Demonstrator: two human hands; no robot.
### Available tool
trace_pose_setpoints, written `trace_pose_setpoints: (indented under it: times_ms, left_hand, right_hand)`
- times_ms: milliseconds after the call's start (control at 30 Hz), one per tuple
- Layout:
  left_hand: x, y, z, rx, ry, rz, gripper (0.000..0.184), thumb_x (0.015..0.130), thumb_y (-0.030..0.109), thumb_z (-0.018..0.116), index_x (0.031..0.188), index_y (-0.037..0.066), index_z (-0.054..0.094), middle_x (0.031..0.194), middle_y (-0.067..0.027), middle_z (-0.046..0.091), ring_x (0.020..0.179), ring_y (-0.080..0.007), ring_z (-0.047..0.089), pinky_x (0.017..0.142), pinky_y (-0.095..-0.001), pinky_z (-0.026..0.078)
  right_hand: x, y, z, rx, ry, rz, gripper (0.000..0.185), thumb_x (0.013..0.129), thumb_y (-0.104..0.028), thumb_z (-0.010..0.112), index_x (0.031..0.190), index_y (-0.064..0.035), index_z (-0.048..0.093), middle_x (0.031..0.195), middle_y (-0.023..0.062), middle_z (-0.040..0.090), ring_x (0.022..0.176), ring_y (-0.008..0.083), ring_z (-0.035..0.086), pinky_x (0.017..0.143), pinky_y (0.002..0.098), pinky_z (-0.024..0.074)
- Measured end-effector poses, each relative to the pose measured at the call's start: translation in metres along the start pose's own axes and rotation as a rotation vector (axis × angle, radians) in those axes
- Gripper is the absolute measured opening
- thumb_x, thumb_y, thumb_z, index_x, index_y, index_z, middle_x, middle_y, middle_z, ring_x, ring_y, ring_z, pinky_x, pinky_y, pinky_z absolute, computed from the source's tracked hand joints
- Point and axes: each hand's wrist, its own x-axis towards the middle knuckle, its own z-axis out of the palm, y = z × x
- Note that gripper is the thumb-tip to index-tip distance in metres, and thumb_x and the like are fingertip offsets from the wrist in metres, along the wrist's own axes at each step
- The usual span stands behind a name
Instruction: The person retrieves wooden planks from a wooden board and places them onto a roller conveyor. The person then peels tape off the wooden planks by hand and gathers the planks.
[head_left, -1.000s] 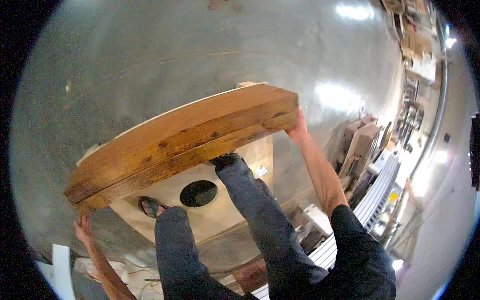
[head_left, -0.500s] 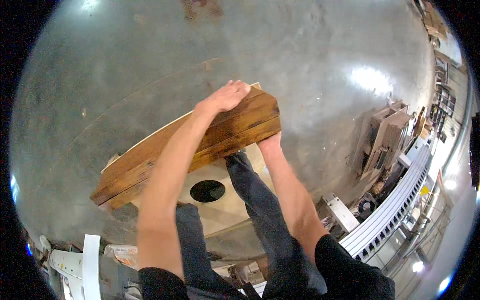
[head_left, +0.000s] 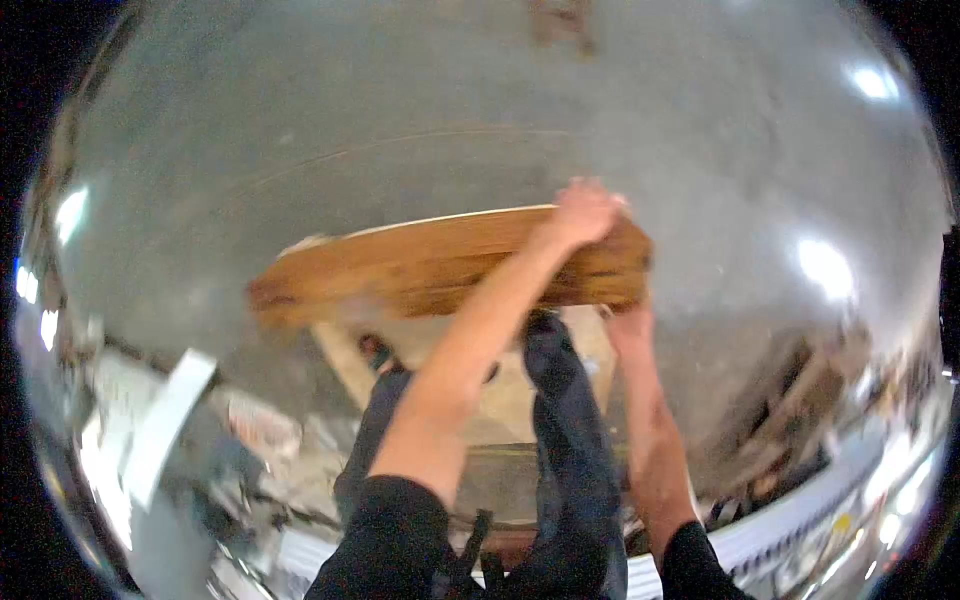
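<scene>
The long, brown-stained wooden piece with a pale upper edge [head_left: 400, 255] lies crosswise in front of the person's shins; from here I can't tell whether it is lifted or resting. Both bare hands are at its right end, apart from each other: the left hand [head_left: 588, 212] reaches across over the top edge, the right hand [head_left: 630, 328] is at the lower edge, and blur hides how firmly either grips. No hand supports the left end, so I'd worry about it dipping or swinging. Below is a pale, flat, wood-coloured sheet [head_left: 505, 405]; a drop could dent it, or catch the open-looking dark sandal [head_left: 378, 352] close under the piece. Smooth grey floor [head_left: 400, 100] spreads beyond.
</scene>
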Motion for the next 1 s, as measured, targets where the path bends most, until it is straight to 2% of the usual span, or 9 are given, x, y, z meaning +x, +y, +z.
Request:
trace_pose_setpoints:
  times_ms: [33, 67, 200, 300, 433, 767, 867, 933, 1000]
  left_hand:
    - [-0.024, 0.017, -0.055, -0.394, 0.109, -0.335, 0.034, 0.100, 0.024, 0.043, 0.118, 0.000, 0.060, 0.121, -0.0257, 0.059, 0.113, -0.0413, 0.056, 0.096, -0.0514, 0.045]
    - [-0.056, 0.021, -0.069, -0.458, 0.465, -0.311, 0.030, 0.101, 0.023, 0.044, 0.112, -0.001, 0.059, 0.111, -0.0246, 0.062, 0.106, -0.0403, 0.057, 0.090, -0.0518, 0.046]
    - [-0.228, 0.110, -0.102, -0.974, 0.935, -0.489, 0.035, 0.101, 0.033, 0.051, 0.107, 0.001, 0.064, 0.097, -0.0218, 0.067, 0.093, -0.0402, 0.063, 0.082, -0.0466, 0.050]
    - [-0.393, 0.167, -0.050, -0.821, 0.996, -0.723, 0.035, 0.099, 0.026, 0.054, 0.121, 0.000, 0.061, 0.110, -0.0217, 0.066, 0.097, -0.0359, 0.067, 0.086, -0.0431, 0.052]
    - [-0.569, 0.291, -0.027, -0.985, 1.052, -1.291, 0.029, 0.092, 0.024, 0.057, 0.108, 0.000, 0.064, 0.101, -0.0222, 0.069, 0.094, -0.0392, 0.067, 0.081, -0.0465, 0.053]
    - [-0.631, 0.648, 0.237, -1.200, 1.871, -1.931, 0.035, 0.094, 0.020, 0.063, 0.123, 0.001, 0.063, 0.108, -0.0158, 0.071, 0.098, -0.0272, 0.069, 0.089, -0.0367, 0.055]
    - [-0.723, 0.763, 0.282, -0.663, 1.633, -2.516, 0.043, 0.090, 0.021, 0.064, 0.130, 0.006, 0.059, 0.114, -0.0213, 0.067, 0.104, -0.0382, 0.066, 0.093, -0.0438, 0.052]
    - [-0.791, 0.853, 0.377, -0.293, 1.533, -2.742, 0.053, 0.088, 0.018, 0.063, 0.137, 0.004, 0.052, 0.135, -0.0243, 0.056, 0.126, -0.0409, 0.052, 0.108, -0.0471, 0.041]
    - [-0.835, 0.947, 0.500, 0.234, 1.352, -2.842, 0.063, 0.083, 0.012, 0.066, 0.142, 0.000, 0.046, 0.144, -0.0234, 0.047, 0.136, -0.0415, 0.042, 0.116, -0.0489, 0.030]
  right_hand:
    - [-0.006, 0.003, -0.032, -0.229, -0.030, 0.023, 0.050, 0.104, -0.039, 0.041, 0.138, -0.0027, 0.048, 0.142, 0.0150, 0.051, 0.127, 0.0316, 0.050, 0.111, 0.0463, 0.0370]
    - [-0.021, -0.004, -0.043, -0.390, -0.041, 0.020, 0.049, 0.104, -0.038, 0.041, 0.137, -0.0025, 0.048, 0.140, 0.0148, 0.052, 0.125, 0.0314, 0.050, 0.110, 0.0461, 0.0376]
    - [-0.093, -0.031, -0.051, -0.786, -0.102, 0.005, 0.046, 0.101, -0.035, 0.044, 0.132, -0.0017, 0.051, 0.133, 0.0138, 0.054, 0.118, 0.0305, 0.052, 0.103, 0.0452, 0.0402]
    - [-0.129, -0.039, -0.027, -1.108, -0.204, -0.029, 0.044, 0.099, -0.032, 0.046, 0.129, -0.0011, 0.053, 0.127, 0.0130, 0.056, 0.113, 0.0299, 0.054, 0.098, 0.0446, 0.0422]
    - [-0.189, -0.035, 0.041, -1.532, -0.362, -0.082, 0.041, 0.097, -0.029, 0.049, 0.125, -0.0003, 0.056, 0.119, 0.0120, 0.058, 0.106, 0.0290, 0.055, 0.091, 0.0437, 0.0447]
    - [-0.301, 0.018, 0.058, -2.028, -0.802, -0.232, 0.033, 0.090, -0.020, 0.057, 0.115, 0.0017, 0.063, 0.100, 0.0095, 0.063, 0.088, 0.0269, 0.060, 0.075, 0.0415, 0.0512]
    - [-0.339, 0.075, 0.031, -2.072, -1.076, -0.286, 0.031, 0.088, -0.017, 0.059, 0.111, 0.0023, 0.065, 0.094, 0.0087, 0.065, 0.083, 0.0262, 0.061, 0.070, 0.0408, 0.0531]
    - [-0.376, 0.180, -0.013, -1.987, -1.432, -0.709, 0.011, 0.070, -0.009, 0.053, 0.071, 0.0017, 0.053, 0.071, 0.0017, 0.048, 0.064, 0.0194, 0.043, 0.052, 0.0375, 0.0390]
    - [-0.408, 0.298, -0.087, -2.007, -1.686, -0.702, 0.023, 0.083, -0.018, 0.052, 0.097, 0.0007, 0.054, 0.097, 0.0064, 0.051, 0.088, 0.0225, 0.047, 0.072, 0.0384, 0.0425]
